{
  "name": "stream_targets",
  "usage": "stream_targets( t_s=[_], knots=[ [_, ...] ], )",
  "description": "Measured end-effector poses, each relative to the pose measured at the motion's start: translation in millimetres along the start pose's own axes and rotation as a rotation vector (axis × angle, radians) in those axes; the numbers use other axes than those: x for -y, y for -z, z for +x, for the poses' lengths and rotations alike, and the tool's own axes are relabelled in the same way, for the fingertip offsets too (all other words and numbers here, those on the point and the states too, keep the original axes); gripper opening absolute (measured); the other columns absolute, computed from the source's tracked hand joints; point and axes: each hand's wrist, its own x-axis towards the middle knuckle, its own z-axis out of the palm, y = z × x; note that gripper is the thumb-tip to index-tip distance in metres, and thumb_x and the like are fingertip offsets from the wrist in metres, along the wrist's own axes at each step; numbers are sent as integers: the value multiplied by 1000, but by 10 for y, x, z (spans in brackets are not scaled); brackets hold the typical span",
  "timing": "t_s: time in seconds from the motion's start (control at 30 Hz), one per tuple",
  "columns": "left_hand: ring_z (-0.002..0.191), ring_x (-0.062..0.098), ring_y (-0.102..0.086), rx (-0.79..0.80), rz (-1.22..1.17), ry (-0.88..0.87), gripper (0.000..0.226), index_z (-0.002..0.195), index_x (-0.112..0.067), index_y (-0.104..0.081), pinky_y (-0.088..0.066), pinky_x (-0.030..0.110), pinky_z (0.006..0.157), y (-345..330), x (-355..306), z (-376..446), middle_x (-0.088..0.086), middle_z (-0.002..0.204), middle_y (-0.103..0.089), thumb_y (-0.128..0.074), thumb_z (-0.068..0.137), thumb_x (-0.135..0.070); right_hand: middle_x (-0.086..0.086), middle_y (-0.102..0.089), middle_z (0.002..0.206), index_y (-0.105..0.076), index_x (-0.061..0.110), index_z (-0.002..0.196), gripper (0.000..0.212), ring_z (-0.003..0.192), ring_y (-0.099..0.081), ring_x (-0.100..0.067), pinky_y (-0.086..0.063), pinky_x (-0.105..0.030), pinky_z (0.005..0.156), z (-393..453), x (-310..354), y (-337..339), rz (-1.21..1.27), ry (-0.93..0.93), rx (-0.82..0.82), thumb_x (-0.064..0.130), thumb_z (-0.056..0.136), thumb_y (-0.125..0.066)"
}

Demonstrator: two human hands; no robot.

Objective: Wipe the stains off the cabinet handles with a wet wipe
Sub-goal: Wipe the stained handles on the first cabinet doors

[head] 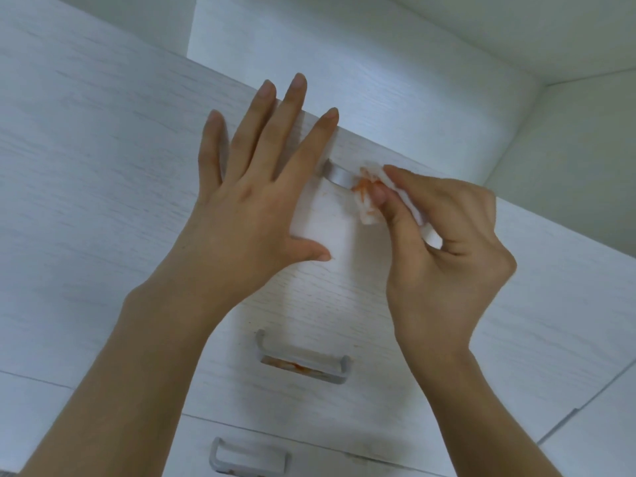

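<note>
Three metal handles are counted on the white cabinet front (103, 166): the top handle (339, 176), the middle handle (303, 364) and the bottom handle (247, 457). One wet wipe (370, 197) and two hands are seen. The left hand (254, 187) is laid flat on the cabinet front with its fingers spread, just left of the top handle, part of which is hidden by the forefinger. The wipe is pinched between the thumb and fingers of the right hand (444, 246) and is pressed against the right end of the top handle. Orange smears are seen on the wipe. Orange stains are seen on the middle handle, and a faint one at the bottom handle's lower edge.
</note>
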Motion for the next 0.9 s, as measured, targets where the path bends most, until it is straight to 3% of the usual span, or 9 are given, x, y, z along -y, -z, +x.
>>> stream_targets(
  t_s=[0.23,0.5,0.67,0.77,0.9],
  knots=[
    [144,31,0,-7,11,-12,125,151,-18,-14,-1,59,111,-12,19,1,15,158,-6,-70,48,-60,3,-69,84,-73,16,94,14,87,-59,-13,-46,-24,76,38,43,-75,-21,-102,-27,24,84,-68],
    [144,30,1,-12,14,-19,125,152,-17,-14,-1,60,111,-12,18,3,15,158,-6,-74,50,-61,0,-65,79,-72,14,94,11,81,-55,-16,-43,-27,73,13,108,-123,-65,-71,-46,19,87,-66],
    [144,29,1,-15,20,-16,121,152,-18,-14,-1,59,111,-14,18,-6,14,158,-5,-64,51,-63,9,-47,81,-72,18,98,12,78,-47,-10,-35,-30,74,8,40,-25,-205,110,47,15,90,-64],
    [144,30,-1,-23,29,-22,120,152,-18,-14,-2,58,111,-11,22,-7,14,158,-6,-62,51,-64,4,-57,79,-72,16,101,15,81,-48,-13,-33,-31,75,60,-68,42,-275,248,122,23,93,-60],
    [145,30,-2,-21,51,-32,126,152,-18,-13,-1,58,111,-10,31,-15,14,158,-6,-76,51,-61,-5,-69,90,-69,9,107,23,89,-50,-18,-41,-32,76,130,-218,114,-333,415,236,25,93,-61]
  ],
)
